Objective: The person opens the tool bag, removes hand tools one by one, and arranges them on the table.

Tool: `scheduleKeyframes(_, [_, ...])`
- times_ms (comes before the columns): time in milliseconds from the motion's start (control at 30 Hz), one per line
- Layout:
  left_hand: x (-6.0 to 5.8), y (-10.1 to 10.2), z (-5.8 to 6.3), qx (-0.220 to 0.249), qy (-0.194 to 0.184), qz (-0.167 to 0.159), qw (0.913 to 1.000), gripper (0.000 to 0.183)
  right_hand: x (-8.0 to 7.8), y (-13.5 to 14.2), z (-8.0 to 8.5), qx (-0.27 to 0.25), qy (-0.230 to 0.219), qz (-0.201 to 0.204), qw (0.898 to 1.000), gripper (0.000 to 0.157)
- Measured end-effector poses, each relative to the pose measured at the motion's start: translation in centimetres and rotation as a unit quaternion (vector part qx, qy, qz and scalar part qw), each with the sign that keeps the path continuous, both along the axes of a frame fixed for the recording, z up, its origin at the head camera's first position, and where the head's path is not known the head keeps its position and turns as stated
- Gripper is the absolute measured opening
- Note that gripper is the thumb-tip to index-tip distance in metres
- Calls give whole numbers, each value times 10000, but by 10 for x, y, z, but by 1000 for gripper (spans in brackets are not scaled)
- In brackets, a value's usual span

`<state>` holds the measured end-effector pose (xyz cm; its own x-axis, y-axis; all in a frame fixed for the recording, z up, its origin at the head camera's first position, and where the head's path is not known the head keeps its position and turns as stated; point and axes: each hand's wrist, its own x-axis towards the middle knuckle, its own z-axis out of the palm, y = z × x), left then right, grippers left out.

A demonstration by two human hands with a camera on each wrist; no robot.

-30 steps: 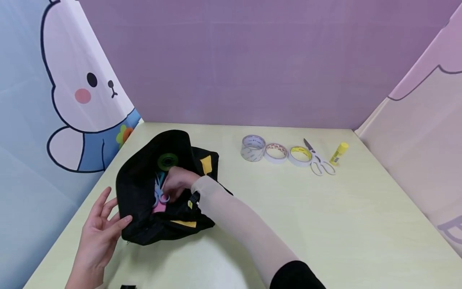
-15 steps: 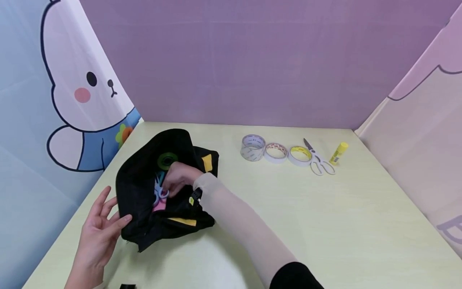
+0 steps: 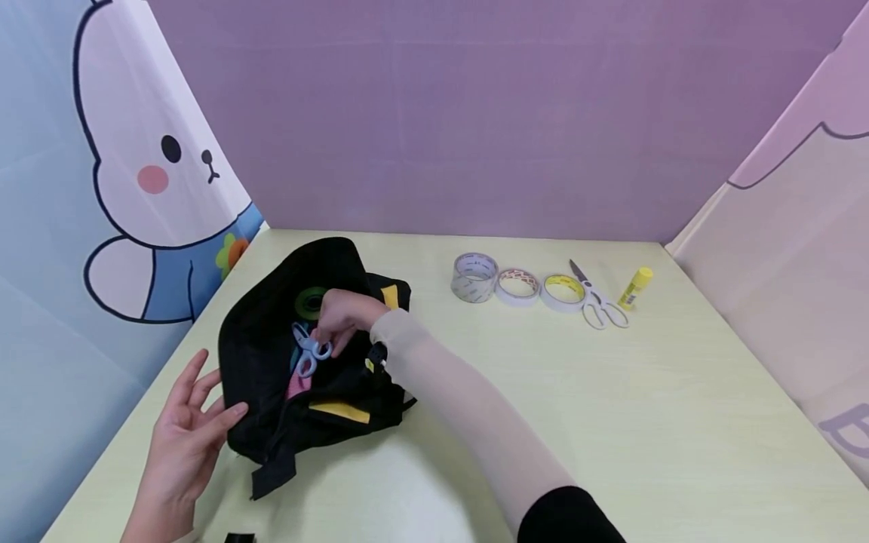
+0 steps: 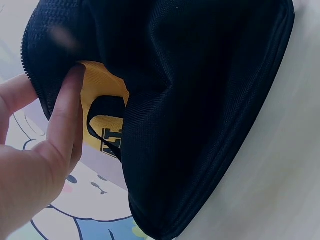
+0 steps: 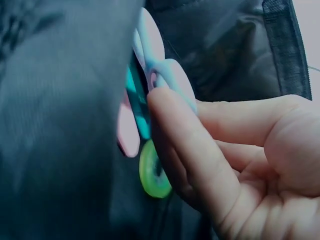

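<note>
Inside a black bag (image 3: 258,354) lie light-blue-handled scissors (image 3: 307,360). My right hand (image 3: 346,317) reaches into the bag and pinches one handle loop of the scissors; the right wrist view shows thumb and finger at that loop (image 5: 175,75). Beside them in the bag are a green roll of tape (image 3: 309,303), a pink item (image 3: 299,385) and a teal item (image 5: 137,102), whose kinds I cannot tell. My left hand (image 3: 190,437) holds the bag's left edge, thumb on one side and fingers on the other; the left wrist view shows the zipper there.
On the table's right half stand a clear tape roll (image 3: 474,279), two white tape rolls, one with a yellow core (image 3: 563,292), white-handled scissors (image 3: 597,298) and a yellow glue stick (image 3: 635,288). A purple wall (image 3: 434,121) closes off the back.
My right hand has risen and drawn back slightly, and the blue scissors have turned and lifted with it. A black strap or flap now hangs at the bag's front. My left hand stays put.
</note>
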<state>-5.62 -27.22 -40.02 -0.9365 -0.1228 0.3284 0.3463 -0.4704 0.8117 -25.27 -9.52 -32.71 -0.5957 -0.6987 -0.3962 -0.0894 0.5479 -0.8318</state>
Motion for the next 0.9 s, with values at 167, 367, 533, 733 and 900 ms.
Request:
scheduleKeyframes(167, [0, 1, 0, -96, -31, 50, 9999, 87, -1, 10, 15, 169, 231, 204, 9994, 28])
scheduleKeyframes(367, [0, 2, -1, -117, -200, 101, 9997, 87, -2, 22, 31, 217, 476, 483, 9975, 16])
scheduleKeyframes(533, [-1, 3, 0, -177, -262, 104, 9994, 87, -5, 34, 43, 120, 663, 473, 9966, 14])
scheduleKeyframes(733, [-1, 5, -1, -212, -232, 83, 9995, 88, -6, 48, 53, 1, 697, 372, 9969, 11])
scheduleKeyframes(900, [-2, 6, -1, -198, -221, 61, 9995, 88, -8, 64, 56, -269, 702, 373, 9965, 12])
